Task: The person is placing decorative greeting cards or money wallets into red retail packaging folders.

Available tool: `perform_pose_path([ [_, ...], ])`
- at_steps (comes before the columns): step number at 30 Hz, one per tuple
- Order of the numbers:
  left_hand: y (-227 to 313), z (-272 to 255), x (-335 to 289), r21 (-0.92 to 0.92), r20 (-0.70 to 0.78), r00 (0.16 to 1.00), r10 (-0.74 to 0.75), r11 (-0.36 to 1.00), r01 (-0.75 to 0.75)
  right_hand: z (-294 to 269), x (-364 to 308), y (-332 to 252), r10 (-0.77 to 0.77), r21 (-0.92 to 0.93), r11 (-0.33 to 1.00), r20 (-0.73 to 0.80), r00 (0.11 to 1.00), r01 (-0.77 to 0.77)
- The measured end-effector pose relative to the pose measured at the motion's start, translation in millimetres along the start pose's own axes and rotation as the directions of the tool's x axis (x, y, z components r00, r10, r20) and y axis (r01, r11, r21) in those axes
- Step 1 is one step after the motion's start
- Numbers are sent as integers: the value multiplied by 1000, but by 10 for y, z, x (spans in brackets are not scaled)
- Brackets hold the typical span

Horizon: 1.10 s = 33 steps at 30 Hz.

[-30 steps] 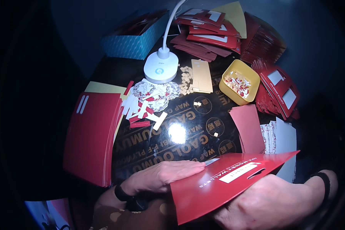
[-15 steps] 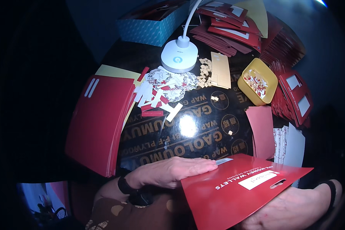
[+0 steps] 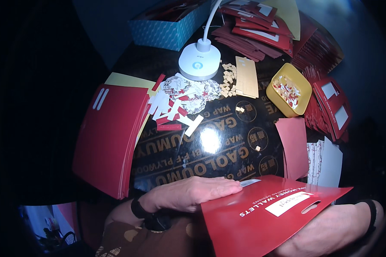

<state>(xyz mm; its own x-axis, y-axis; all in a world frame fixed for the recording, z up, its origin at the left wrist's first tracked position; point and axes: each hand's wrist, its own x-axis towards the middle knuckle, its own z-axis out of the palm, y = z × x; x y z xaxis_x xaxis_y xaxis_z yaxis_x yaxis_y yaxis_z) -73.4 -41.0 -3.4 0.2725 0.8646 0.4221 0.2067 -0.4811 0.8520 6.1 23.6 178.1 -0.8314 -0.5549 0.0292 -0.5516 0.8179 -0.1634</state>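
Observation:
A red cardboard packaging sleeve (image 3: pixel 248 227), with white print, a white label and a slot-shaped hanging hole, is held tilted at the near edge of the table. My left hand (image 3: pixel 201 190) lies across its far left corner, fingers straight and together on top, the thumb out of sight; the hand grips the card there. Beneath the sleeve's right side is my right hand (image 3: pixel 317 233); the card covers its fingers, so their hold cannot be made out. Just right of the sleeve's far edge lies a stack of plain red cards (image 3: pixel 293 150).
A tall stack of red sleeves (image 3: pixel 109 132) stands left. Paper strips (image 3: pixel 171 111) lie by the white lamp base (image 3: pixel 199 64). Right are a yellow tub (image 3: pixel 302 100) of scraps, more red sleeves (image 3: pixel 330 103) and white cards (image 3: pixel 330 165). A blue box (image 3: pixel 158 34) stands at the back.
The sleeve has shifted very slightly, and its right side has tilted a little. More of my right forearm shows beside it. My left hand keeps its place on the corner.

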Motion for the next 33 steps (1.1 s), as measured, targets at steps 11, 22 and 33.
perform_pose_path([
  [11, 16, 11, 13, 63, -33, 999, 19, 998, -17, 66, -1117, -29, -62, 7, 998, -26, 998, 63],
  [22, 75, 0, -52, 77, -31, 997, -64, 995, 67, 70, -1594, 132, -102, 57, 993, -57, 993, 105],
  [33, 69, -43, 20, 42, 23, 991, -131, 991, 130, 73, -1360, 257, -71, 65, 995, -62, 996, 75],
])
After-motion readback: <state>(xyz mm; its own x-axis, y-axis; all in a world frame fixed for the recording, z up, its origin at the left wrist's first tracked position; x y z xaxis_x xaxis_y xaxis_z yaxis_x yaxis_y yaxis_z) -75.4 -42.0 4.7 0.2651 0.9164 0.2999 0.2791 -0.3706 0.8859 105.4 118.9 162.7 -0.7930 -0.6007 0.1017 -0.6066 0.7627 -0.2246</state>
